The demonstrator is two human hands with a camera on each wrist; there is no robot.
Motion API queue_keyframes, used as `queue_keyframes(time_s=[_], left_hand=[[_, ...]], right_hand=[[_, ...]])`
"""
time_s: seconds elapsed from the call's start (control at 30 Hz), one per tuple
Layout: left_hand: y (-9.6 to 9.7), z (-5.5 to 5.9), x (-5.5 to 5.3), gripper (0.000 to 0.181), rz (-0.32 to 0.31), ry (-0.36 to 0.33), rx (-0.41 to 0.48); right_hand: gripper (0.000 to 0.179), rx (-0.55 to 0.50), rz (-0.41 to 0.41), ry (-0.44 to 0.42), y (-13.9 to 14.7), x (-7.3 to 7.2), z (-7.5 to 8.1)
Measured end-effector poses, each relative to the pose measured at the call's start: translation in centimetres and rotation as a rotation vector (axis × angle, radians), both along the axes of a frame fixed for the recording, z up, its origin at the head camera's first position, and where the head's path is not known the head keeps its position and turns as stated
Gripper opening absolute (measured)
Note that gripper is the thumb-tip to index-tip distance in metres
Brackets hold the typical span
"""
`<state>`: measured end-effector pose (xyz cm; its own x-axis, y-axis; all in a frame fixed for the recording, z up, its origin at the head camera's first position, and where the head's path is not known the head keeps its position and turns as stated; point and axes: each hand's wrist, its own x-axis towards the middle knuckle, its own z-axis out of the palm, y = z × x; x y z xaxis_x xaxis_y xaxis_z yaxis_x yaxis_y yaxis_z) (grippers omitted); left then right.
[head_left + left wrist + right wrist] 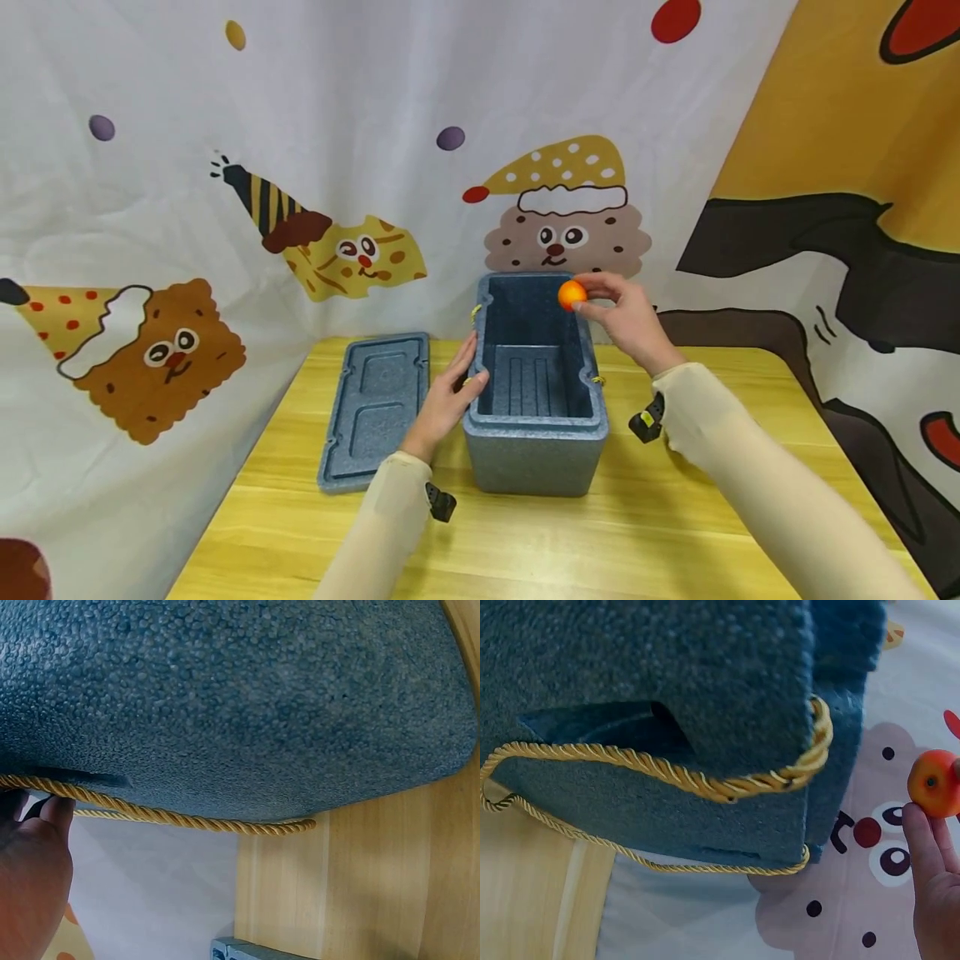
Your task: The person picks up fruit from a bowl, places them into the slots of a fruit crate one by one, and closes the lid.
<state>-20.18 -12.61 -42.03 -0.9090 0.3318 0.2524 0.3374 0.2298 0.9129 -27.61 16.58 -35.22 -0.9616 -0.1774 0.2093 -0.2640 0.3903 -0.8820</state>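
A small orange-red apple (572, 295) is pinched between the thumb and fingertips of my right hand (621, 318), above the far right rim of a blue-grey foam box (534, 454). In the right wrist view the apple (934, 783) shows a small dark dimple, and the hand (939, 915) is beyond the box's side. The box stands lidless, its grooved floor visible. My left hand (442, 404) rests against the box's left side, fingers extended along the wall and thumb at the rim. In the left wrist view that hand (34, 870) is beside a yellow rope (187, 819).
The box's lid (378, 412) lies on the wooden table (517, 546) to the left of the box. Another yellow rope (705, 784) hangs along the box's right side. A cartoon-printed cloth (360, 108) stands behind the table. Something partly hidden lies under the right forearm.
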Motion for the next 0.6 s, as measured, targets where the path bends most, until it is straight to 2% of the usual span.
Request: queue_keyframes(time_s=[0.13, 0.27, 0.47, 0.6], left_hand=[[0.2, 0.2, -0.1, 0.06, 0.009, 0.011, -0.005], [0.2, 0.3, -0.1, 0.06, -0.009, 0.031, -0.004], [0.0, -0.2, -0.2, 0.061, -0.028, 0.023, 0.034], [0.0, -0.3, -0.3, 0.062, -0.028, 0.024, 0.027]], right_hand=[[0.041, 0.017, 0.006, 0.0, -0.3, -0.1, -0.1], [0.041, 0.024, 0.017, 0.0, -0.7, -0.5, -0.2], [0.039, 0.033, 0.017, -0.001, -1.3, -0.9, -0.1], [0.041, 0.029, 0.025, -0.013, -1.4, -0.8, -0.2]])
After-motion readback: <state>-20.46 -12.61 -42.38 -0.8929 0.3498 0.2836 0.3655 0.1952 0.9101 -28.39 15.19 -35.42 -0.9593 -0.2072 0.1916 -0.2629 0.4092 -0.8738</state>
